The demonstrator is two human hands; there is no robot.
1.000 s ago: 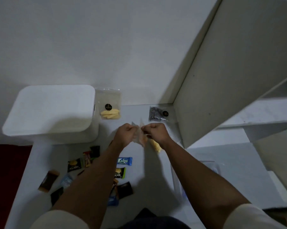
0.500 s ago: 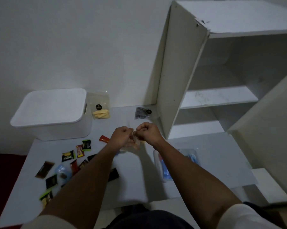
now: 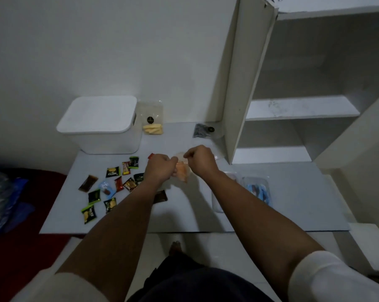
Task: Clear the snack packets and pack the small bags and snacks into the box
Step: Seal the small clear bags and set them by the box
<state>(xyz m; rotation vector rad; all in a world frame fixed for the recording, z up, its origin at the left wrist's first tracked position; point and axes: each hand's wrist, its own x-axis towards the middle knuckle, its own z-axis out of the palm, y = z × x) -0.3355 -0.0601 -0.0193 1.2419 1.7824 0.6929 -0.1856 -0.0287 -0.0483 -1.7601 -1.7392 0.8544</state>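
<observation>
Snack packets (image 3: 110,188) lie scattered on the table's (image 3: 184,214) left side, near the lidded white box (image 3: 101,123) — I see my left hand (image 3: 159,168) and right hand (image 3: 200,160) both pinching a small clear bag (image 3: 182,173) of orange snacks above the table.

Head-worn camera looks steeply down, close over the white table (image 3: 293,192).

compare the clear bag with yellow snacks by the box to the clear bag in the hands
The yellow-snack bag stands propped against the wall beside the white box, untouched; the orange-snack bag is held above the table, pinched by the left hand and right hand. Contents differ: pale yellow versus orange. Both are small and transparent.
</observation>
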